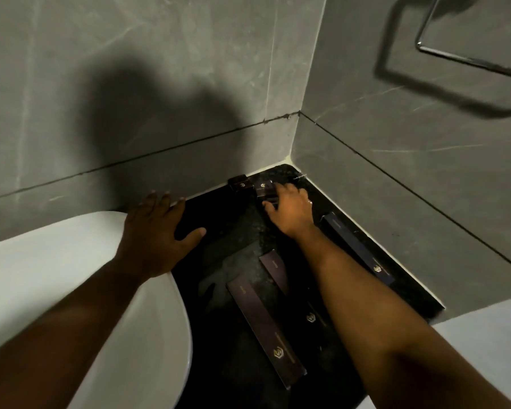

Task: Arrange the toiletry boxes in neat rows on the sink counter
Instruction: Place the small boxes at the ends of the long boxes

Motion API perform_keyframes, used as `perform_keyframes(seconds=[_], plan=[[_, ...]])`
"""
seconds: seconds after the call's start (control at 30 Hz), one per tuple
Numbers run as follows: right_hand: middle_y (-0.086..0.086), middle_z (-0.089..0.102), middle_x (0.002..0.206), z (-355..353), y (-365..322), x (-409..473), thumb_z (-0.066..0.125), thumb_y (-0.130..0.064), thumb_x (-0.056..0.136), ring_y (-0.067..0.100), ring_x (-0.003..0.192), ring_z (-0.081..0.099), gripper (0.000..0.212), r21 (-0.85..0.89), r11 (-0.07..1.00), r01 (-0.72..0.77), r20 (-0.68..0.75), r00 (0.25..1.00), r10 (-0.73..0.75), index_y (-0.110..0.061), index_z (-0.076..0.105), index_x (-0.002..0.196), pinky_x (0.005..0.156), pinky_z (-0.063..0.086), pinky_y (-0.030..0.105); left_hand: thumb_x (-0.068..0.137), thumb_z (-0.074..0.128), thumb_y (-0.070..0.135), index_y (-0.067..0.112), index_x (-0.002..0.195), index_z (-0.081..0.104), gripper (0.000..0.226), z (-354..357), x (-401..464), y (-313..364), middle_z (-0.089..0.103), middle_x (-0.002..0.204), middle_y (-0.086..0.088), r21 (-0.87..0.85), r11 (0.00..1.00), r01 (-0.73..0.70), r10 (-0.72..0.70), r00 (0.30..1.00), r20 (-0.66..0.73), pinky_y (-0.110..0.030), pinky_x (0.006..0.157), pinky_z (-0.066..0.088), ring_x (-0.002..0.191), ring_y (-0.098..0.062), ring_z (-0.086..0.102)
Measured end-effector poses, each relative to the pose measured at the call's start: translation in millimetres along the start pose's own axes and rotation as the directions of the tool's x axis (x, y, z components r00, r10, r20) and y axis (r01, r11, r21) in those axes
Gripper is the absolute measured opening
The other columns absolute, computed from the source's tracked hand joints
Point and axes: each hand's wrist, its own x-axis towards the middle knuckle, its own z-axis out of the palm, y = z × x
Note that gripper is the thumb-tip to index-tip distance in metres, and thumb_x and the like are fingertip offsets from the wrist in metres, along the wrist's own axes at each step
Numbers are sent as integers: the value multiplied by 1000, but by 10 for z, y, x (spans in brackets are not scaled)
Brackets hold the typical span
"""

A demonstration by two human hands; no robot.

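Note:
Dark purple toiletry boxes with gold logos lie on the black counter. A long box lies near the front, a second long box beside it runs under my right forearm, and a third long box lies along the right wall. Two small boxes sit at the back wall: one stands free, the other touches my right hand's fingertips. My right hand curls over a small box, largely hiding it. My left hand rests flat, fingers spread, at the basin's edge.
A white basin fills the left. Grey tiled walls meet in a corner right behind the counter. A chrome towel ring hangs on the right wall. The counter's front right edge drops off toward a pale floor.

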Motion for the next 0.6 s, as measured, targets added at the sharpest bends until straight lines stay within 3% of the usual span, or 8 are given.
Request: perform_keyframes(seconds=[0.2, 0.37, 0.5, 0.6], plan=[[15, 51, 129, 142, -202, 536, 50, -50, 85, 40, 120, 41, 52, -100, 995, -1, 35, 999, 4, -12, 53, 122, 96, 39, 51, 77, 22, 74, 17, 143, 34, 88, 19, 29, -21, 32, 152, -15, 9, 1000, 26, -26, 999, 31, -49, 112, 19, 143, -34, 18], [11, 54, 127, 330, -539, 799, 47, -61, 82, 38, 121, 37, 58, -219, 974, 57, 135, 990, -27, -19, 57, 122, 98, 32, 51, 79, 33, 69, 10, 134, 48, 82, 62, 17, -35, 46, 142, -21, 33, 999, 3, -3, 1000, -9, -53, 105, 32, 136, -41, 33], [14, 48, 134, 465, -737, 957, 47, -46, 88, 37, 123, 34, 49, -379, 924, 47, 211, 977, 37, -18, 51, 128, 102, 30, 53, 80, 33, 69, 11, 137, 44, 83, 71, 24, -35, 43, 144, -21, 16, 1000, 15, -15, 1000, -20, -52, 106, 31, 138, -39, 30], [13, 47, 135, 505, -795, 977, 52, -43, 85, 38, 123, 35, 49, -388, 917, 94, 259, 966, 10, -22, 50, 129, 101, 32, 53, 79, 31, 69, 11, 138, 42, 83, 85, 22, -50, 40, 146, -20, 8, 1000, 14, -14, 999, -30, -51, 108, 27, 139, -38, 27]])
